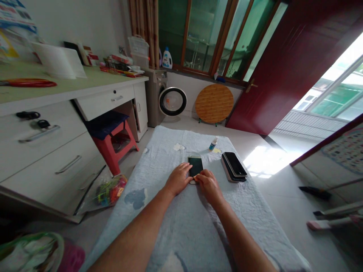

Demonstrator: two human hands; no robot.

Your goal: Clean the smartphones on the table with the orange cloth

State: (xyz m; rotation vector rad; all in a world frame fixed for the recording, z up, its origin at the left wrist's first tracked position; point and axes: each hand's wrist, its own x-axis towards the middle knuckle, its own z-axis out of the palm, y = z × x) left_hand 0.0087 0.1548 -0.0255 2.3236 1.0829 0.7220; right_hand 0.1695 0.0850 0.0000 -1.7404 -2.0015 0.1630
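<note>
A smartphone (195, 164) with a dark screen and pale borders lies face up on a light blue cloth (181, 234). My left hand (178, 178) grips its left side, with fingertips over the screen's edge and the thumb near the bottom. At the lower right of the phone, my right hand (208, 185) has its fingers pinched together against the glass. Whatever these fingers hold is too small to make out. To the right rests a stack of phones (235, 166), the top one black. Beyond them stands a small spray bottle (213, 144) with a blue label.
Along the left runs a white desk (113, 85) with drawers, and a red stool (115, 139) is tucked under it. A washing machine (155, 94) has its round door open. A round wooden tabletop (214, 102) leans on the wall beside a dark red door (272, 64).
</note>
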